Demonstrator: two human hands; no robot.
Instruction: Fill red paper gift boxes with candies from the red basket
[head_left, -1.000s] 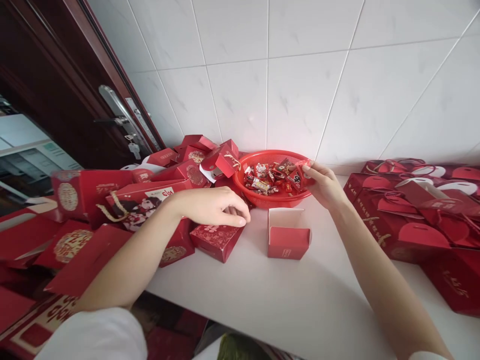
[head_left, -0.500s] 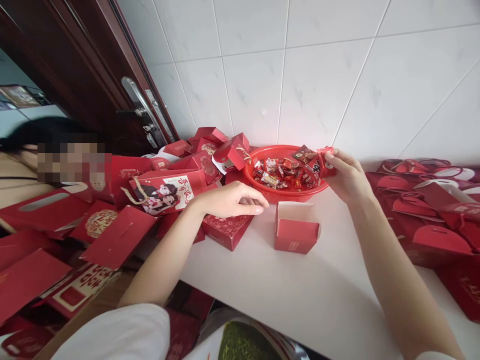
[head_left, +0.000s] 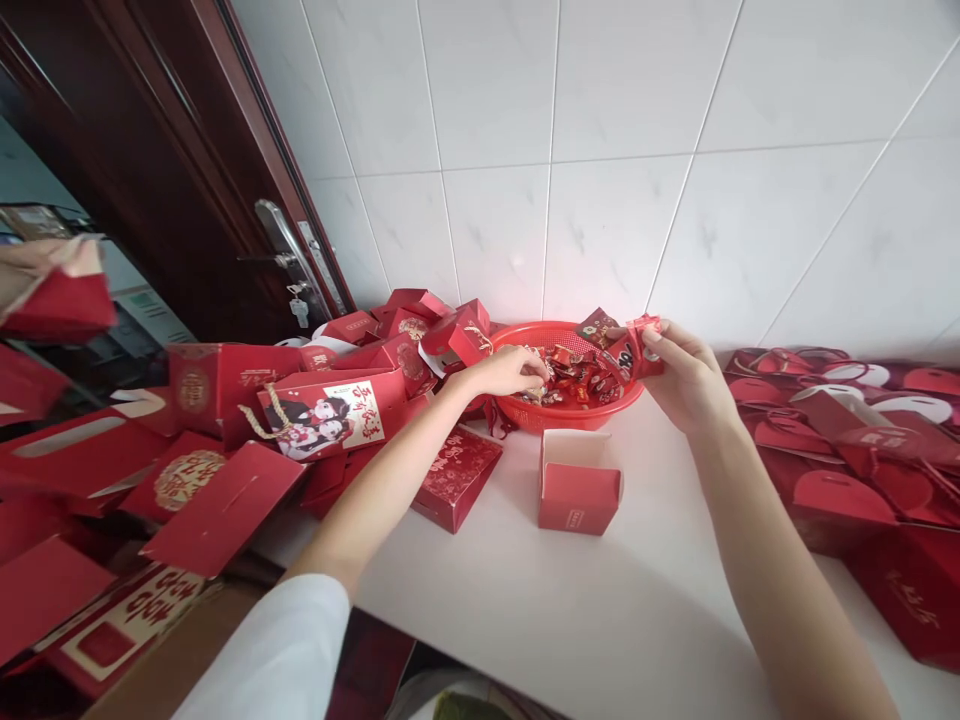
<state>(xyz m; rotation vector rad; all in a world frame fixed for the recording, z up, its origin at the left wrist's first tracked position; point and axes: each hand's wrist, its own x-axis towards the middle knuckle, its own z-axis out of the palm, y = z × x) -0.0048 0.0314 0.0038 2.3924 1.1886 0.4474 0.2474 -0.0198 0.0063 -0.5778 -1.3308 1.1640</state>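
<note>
A red plastic basket (head_left: 577, 418) holds a heap of small wrapped candies (head_left: 581, 385). My left hand (head_left: 506, 372) reaches over its left rim, fingers curled down among the sweets; whatever lies between the fingertips is hidden. At the right rim, my right hand (head_left: 679, 370) pinches several wrapped candies, the nearest in a shiny red wrapper (head_left: 643, 345). A dark red packet (head_left: 596, 325) sticks up beside them. In front of the basket, an open-topped red paper box (head_left: 579, 500) stands upright on the white table (head_left: 540, 590).
Red gift boxes, one with a cartoon couple (head_left: 326, 415), pile up at left. More red boxes with handles (head_left: 844, 490) stand in rows at right. A tiled wall (head_left: 487, 240) and a dark door (head_left: 187, 150) rise behind. Another person's hand (head_left: 34, 255) holds a red box at far left.
My left hand has moved from above the table into the basket. My right hand keeps its candies by the rim. At far left, the other person's head has left view and a held box appears.
</note>
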